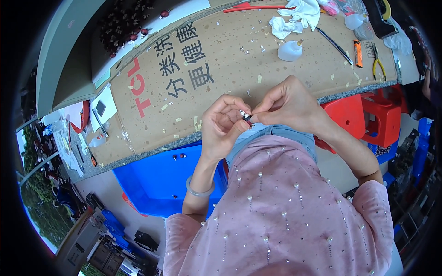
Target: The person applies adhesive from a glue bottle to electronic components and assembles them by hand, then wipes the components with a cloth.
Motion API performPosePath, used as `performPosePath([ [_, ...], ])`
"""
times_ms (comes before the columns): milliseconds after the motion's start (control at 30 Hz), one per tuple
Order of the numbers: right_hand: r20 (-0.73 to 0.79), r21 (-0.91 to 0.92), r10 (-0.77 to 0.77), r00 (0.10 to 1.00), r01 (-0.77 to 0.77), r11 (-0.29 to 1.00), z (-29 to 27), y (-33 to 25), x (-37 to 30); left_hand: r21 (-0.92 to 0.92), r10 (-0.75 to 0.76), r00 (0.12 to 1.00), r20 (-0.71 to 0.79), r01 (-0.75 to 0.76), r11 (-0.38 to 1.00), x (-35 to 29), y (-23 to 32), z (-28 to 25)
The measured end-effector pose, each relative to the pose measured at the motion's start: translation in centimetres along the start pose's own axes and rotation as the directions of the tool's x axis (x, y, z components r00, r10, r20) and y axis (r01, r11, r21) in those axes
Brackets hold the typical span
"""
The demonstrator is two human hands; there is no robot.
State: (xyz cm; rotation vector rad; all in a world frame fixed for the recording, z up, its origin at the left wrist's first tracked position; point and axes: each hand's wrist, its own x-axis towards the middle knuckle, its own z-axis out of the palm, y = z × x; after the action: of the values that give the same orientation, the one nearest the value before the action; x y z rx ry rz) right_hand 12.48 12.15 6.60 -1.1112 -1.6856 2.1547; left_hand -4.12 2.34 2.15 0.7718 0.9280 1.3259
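Note:
Above my lap, at the table's near edge, my left hand [222,123] pinches a small, dark, shiny piece with white bits on top [247,118]. It is too small to name. My right hand [291,106] is closed, thumb and forefinger pressed together against the piece's right side. Whatever lies between those fingertips is hidden. Below my left forearm is a blue plastic tray [140,181] with a few similar small dark pieces [183,156] in it.
Brown cardboard [221,69] with scattered yellowish scraps covers the table. Farther off stand a white squeeze bottle [290,51], white cloth [301,16], a pen [335,47], an orange box cutter [357,54] and yellow-handled pliers [378,68]. Dark red pieces [133,37] pile at far left; red stools [380,117] stand right.

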Motion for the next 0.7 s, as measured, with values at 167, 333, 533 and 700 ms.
performPosePath([
  [167,-0.046,-0.044,-0.006,0.999,0.004,0.999,0.4,0.5,0.0,-0.008,-0.011,1.0,0.002,0.011,1.0,0.1,-0.3,-0.4],
  [333,-0.1,-0.063,-0.062,0.993,0.056,0.996,0.9,1.0,-0.1,-0.008,-0.014,1.0,0.016,0.014,1.0,0.2,-0.2,-0.3],
  [533,-0.163,-0.112,-0.211,0.964,0.194,0.974,1.4,1.0,-0.4,0.093,0.068,0.998,-0.005,-0.068,0.993,-0.1,0.2,-0.1],
  [700,-0.087,-0.173,-0.168,0.982,0.151,0.973,0.9,-0.3,-0.8,0.204,0.181,0.983,-0.017,-0.174,0.963,-0.1,0.6,0.4],
])
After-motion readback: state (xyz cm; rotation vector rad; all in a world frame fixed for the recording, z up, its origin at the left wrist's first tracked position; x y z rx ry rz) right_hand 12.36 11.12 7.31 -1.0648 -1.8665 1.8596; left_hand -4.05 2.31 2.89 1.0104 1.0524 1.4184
